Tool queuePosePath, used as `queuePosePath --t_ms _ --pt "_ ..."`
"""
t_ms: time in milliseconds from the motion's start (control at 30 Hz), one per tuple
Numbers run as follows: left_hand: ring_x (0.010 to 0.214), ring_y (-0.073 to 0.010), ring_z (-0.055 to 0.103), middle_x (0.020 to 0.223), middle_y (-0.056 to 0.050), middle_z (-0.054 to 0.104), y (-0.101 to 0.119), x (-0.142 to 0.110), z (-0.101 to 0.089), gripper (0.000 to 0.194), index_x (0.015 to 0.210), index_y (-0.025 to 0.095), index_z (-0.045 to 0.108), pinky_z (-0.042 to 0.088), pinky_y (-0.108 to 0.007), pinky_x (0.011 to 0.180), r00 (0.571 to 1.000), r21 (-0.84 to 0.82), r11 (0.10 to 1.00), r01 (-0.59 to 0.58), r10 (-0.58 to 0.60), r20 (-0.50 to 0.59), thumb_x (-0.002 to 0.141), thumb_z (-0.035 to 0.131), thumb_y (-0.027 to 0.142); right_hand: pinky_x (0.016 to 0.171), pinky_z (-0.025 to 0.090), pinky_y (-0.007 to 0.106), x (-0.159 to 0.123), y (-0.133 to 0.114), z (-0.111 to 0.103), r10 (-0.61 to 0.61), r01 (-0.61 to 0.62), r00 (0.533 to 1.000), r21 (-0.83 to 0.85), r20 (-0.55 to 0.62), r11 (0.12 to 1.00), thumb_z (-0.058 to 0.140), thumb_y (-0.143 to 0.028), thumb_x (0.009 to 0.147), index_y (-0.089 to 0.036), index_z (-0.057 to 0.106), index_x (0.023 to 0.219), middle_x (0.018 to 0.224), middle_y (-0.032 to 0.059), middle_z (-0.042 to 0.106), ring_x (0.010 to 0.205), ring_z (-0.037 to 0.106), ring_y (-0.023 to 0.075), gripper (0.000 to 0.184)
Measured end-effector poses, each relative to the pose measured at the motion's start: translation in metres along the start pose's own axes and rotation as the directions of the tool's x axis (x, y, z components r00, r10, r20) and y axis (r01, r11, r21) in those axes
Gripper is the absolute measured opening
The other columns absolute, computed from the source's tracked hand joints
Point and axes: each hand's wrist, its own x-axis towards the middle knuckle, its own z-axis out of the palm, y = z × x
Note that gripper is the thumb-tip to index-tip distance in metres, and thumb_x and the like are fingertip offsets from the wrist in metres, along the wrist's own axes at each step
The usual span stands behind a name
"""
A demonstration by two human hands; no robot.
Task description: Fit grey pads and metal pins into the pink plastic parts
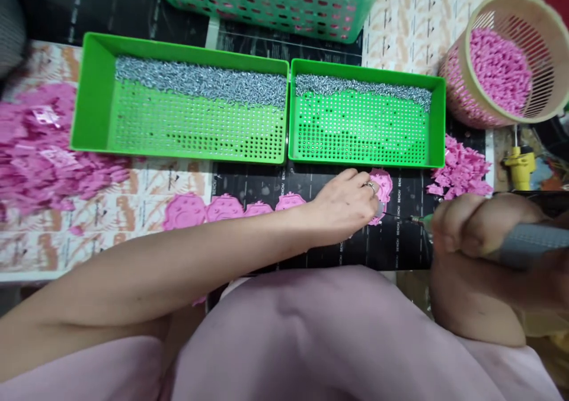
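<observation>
My left hand [344,205] reaches across a black mat and pinches a round pink plastic piece [382,186], its fingers closed on the piece's edge. My right hand [471,229] is wrapped round a grey-handled electric screwdriver [531,244]. The screwdriver's thin bit [402,216] points left, with its tip at the pink piece. A row of several similar pink round pieces [231,207] lies on the mat to the left of my left hand.
Two green perforated trays [89,93] [438,122] hold small metal screws along their far sides. Pink parts are piled at the left [40,146] and right [460,173]. A beige basket [471,63] holds pink parts. A green basket [275,1] stands behind. A yellow tool [520,165] stands at the right.
</observation>
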Motion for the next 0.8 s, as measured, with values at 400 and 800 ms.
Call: queuePosePath --t_ms 400,800 --pt "0.090 -0.0215 0.058 0.085 -0.008 0.069 0.002 0.000 0.001 0.013 0.085 0.014 0.068 0.037 -0.035 0.075 0.998 0.064 0.998 0.003 0.002 -0.069 0.089 0.055 0.012 0.031 0.039 0.025 0.008 0.009 0.021 -0.242 0.227 0.954 0.101 0.179 0.969 0.054 -0.030 0.090 -0.036 0.068 0.102 0.052 -0.0067 0.045 0.036 0.043 0.0104 0.020" --pt "0.091 -0.0219 0.058 0.085 -0.007 0.070 0.002 0.000 0.002 0.012 0.085 0.014 0.069 0.036 -0.035 0.074 0.998 0.045 0.999 0.009 -0.006 -0.068 0.088 0.058 0.011 0.030 0.039 0.026 0.008 0.009 0.023 -0.268 0.259 0.944 0.071 0.192 0.963 0.055 -0.030 0.089 -0.033 0.066 0.113 0.054 -0.0066 0.046 0.036 0.043 0.0103 0.027"
